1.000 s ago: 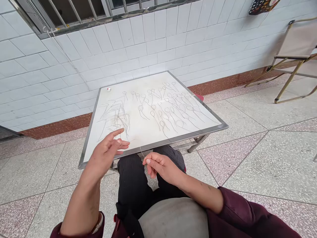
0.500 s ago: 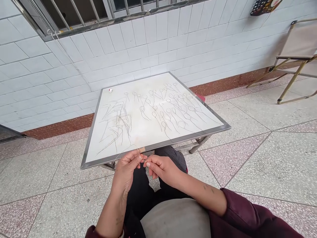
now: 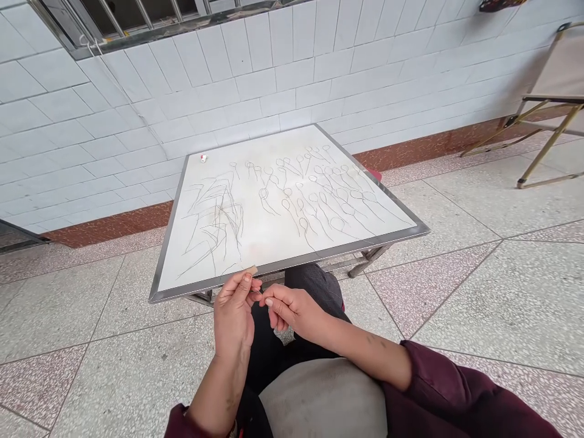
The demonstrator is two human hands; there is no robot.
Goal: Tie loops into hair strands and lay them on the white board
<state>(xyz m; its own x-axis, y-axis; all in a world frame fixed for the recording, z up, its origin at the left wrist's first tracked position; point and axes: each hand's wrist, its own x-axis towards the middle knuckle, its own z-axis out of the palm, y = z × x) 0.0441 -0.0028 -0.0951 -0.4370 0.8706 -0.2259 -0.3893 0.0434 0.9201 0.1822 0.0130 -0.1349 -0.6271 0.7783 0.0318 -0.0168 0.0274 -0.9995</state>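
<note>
Two bare hands, nearly touching, before the table's near edge: left hand [image 3: 235, 316], thumb and fingertips closed on a thin strand [image 3: 261, 293]; right hand [image 3: 298, 311], thumb and forefinger pinching the same strand, its shape too fine to tell. Table [image 3: 296, 260], metal-rimmed. On its right side, many looped strands [image 3: 314, 198], seemingly done; on its left, a loose tangle of strands [image 3: 219, 213], seemingly unworked. Far corner: one small white-and-red object [image 3: 203, 158]. Beyond: tiled wall [image 3: 274, 79].
</note>
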